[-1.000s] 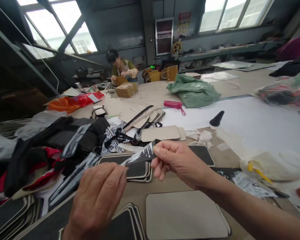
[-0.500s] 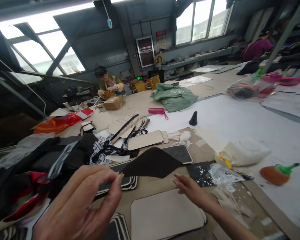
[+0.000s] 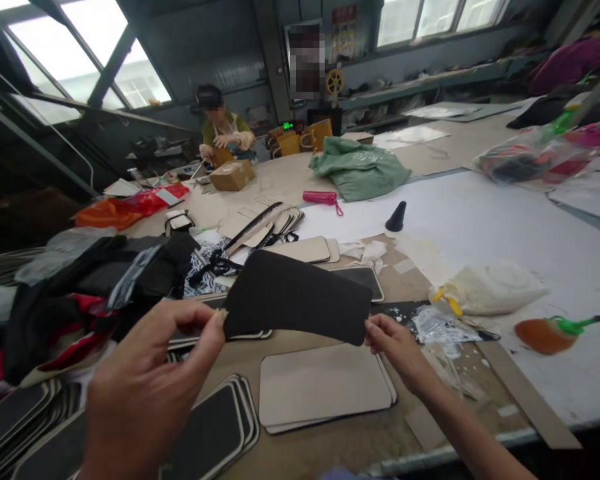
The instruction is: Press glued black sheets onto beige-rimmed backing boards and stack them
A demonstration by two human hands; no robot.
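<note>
A dark, thin, flexible panel [image 3: 300, 297] hangs between my hands above the table, slightly bowed. My left hand [image 3: 155, 380] pinches its left edge between thumb and forefinger. At its lower right corner, my right hand [image 3: 393, 343] grips the panel with closed fingertips. Beneath it lies a short stack of beige rounded panels [image 3: 325, 387]. Stacked black panels with pale borders [image 3: 215, 427] lie beside my left hand, and a similar dark panel [image 3: 363, 280] is partly hidden behind the held one.
A white glue bag [image 3: 490, 290] and an orange bottle with green nozzle [image 3: 547, 333] lie right. Black and red fabric [image 3: 90, 280] heaps at left. Farther back are a black cone [image 3: 396, 217], a green bag [image 3: 360, 170], a cardboard box [image 3: 233, 175] and a seated person [image 3: 225, 130].
My right hand, earlier apart from the dark panel, now grips its corner. The panel has been raised and turned broad side towards me. The camera view has tilted downward.
</note>
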